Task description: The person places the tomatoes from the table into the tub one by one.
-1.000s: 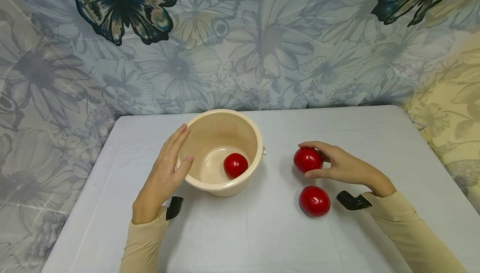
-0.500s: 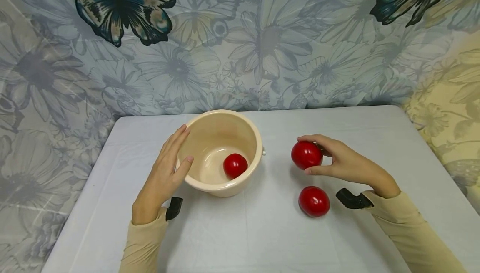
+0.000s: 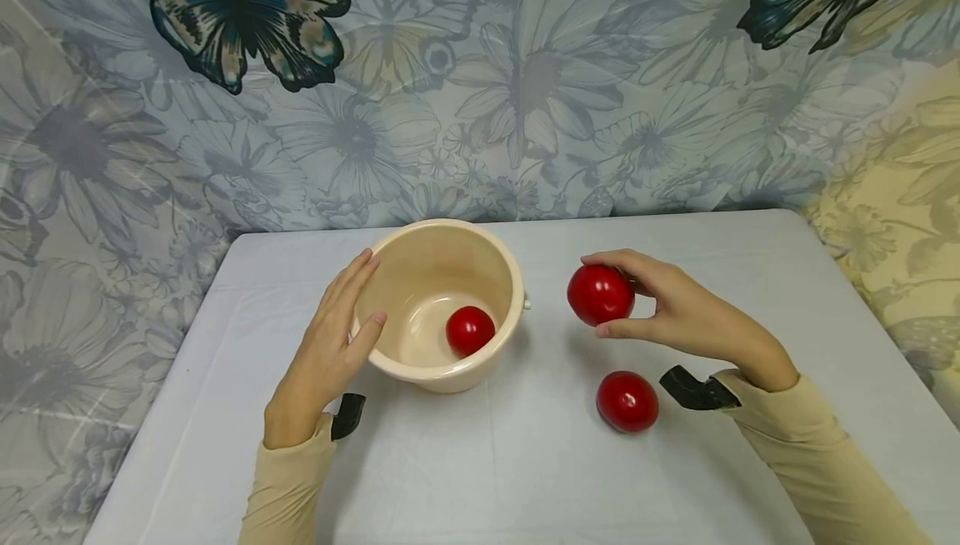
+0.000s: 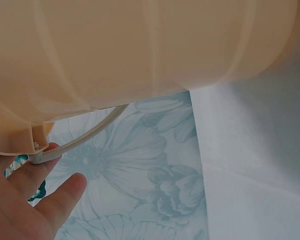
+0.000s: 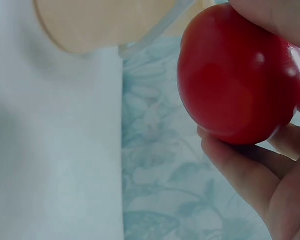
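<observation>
- Right hand (image 3: 675,312): gripped a red tomato (image 3: 600,293), thumb on its near side and fingers on its far side.
- Held tomato: raised above the white-covered table (image 3: 525,478), a soft shadow on the cloth below; located right of the cream bucket (image 3: 420,266) and apart from it.
- Left hand (image 3: 322,353): fingers straight, grasp relaxed, laid along the left of the bucket's rim; thumb reached over the rim.
- Left wrist view: one fingertip just beside the end of the pale handle (image 4: 90,137); another digit stood clear of the bucket wall.
- Bucket: upright, near the table's far edge, left of that edge's middle.
- Second tomato (image 3: 470,331): inside the bucket, on its floor, toward the right near wall.
- Third tomato (image 3: 627,402): on the table, right of the bucket and closer to the near edge; touched by neither hand.
- Both arms: beige sleeves (image 3: 832,462), a black wrist piece (image 3: 699,389) at each cuff.
- Beyond the far edge: hanging fabric (image 3: 540,70) with flowers and butterflies.
</observation>
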The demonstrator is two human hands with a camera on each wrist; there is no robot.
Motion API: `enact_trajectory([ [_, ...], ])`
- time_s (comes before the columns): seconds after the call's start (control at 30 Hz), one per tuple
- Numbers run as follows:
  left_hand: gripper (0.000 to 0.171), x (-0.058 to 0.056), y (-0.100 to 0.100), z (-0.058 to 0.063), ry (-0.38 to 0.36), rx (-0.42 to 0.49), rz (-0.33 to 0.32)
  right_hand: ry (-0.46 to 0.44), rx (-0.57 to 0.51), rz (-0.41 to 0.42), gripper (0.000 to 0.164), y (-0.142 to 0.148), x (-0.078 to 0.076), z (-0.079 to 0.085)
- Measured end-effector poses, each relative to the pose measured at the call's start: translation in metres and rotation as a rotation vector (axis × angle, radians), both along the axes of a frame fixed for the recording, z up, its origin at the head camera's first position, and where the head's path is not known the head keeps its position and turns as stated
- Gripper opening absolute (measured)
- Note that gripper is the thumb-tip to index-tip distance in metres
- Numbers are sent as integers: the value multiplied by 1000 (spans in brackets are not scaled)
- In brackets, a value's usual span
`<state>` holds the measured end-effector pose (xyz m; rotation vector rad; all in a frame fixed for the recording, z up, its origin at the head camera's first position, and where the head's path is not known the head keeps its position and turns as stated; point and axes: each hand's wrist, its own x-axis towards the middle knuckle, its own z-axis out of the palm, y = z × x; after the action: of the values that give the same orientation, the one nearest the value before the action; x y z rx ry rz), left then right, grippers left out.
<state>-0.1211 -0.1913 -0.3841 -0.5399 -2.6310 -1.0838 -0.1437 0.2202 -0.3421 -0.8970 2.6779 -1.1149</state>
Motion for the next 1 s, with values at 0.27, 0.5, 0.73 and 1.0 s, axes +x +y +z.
enact_trajectory([
  [0.27,64,-1,1,-1,14,13,-4,2,-55,-16,75,-11,2,10],
  [0.5,63,-1,0,-2,18,18,-8,23,-122,-3,76,-22,1,18],
  [0.73,63,-1,0,-2,15,16,-15,40,-161,33,79,-34,-2,25],
  [1.0,62,-2,0,-2,18,16,-19,41,-168,49,79,-52,-5,33],
])
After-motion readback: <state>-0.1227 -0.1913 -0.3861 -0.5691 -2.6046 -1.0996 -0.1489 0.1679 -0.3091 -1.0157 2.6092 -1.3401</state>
